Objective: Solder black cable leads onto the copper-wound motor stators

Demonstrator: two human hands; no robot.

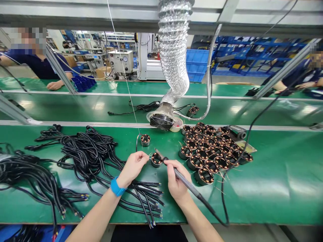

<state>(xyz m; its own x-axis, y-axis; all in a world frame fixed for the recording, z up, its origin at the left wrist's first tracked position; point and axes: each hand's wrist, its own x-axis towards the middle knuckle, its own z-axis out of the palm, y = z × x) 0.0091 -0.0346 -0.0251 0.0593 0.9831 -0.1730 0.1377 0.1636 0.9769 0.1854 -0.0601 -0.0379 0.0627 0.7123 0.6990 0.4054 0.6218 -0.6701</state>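
Observation:
My right hand [178, 179] is closed round a grey-handled soldering iron [185, 181]; its tip reaches up and left over the rim of a copper-wound motor stator [156, 160]. At that stator's left side, my left hand [135, 164], with a blue band at the wrist, pinches thin wire ends [150, 155]. Whether these wires join the stator is too small to tell. A second stator [145, 140] stands just behind, with a black cable at its left. A thin pale line [123, 64] hangs from above and comes down near it.
Many stators [204, 148] cluster at the right. Bundled black cables [88, 154] with stripped ends lie left and in front. A fume fan [161, 119] on a foil duct [174, 50] hangs at the back. The iron's cord [223, 191] loops right. Co-workers sit across the line.

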